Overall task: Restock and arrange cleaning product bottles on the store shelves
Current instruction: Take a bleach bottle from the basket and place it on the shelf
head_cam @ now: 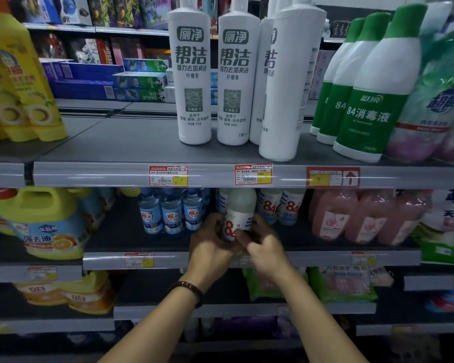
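A pale 84 disinfectant bottle [239,213] with a red "84" label stands near the front of the second shelf [168,259]. My left hand [210,242] grips its lower left side and my right hand [264,244] grips its lower right side, fingers curled round the base. Two more 84 bottles [281,206] stand just behind and to the right. Small blue bottles [172,212] stand immediately to the left.
On the top shelf [116,174] stand tall white toilet-cleaner bottles [194,74], green-capped 84 bottles [370,100] at right and yellow bottles [24,82] at left. Pink bottles [364,216] and a yellow jug [45,221] flank the second shelf.
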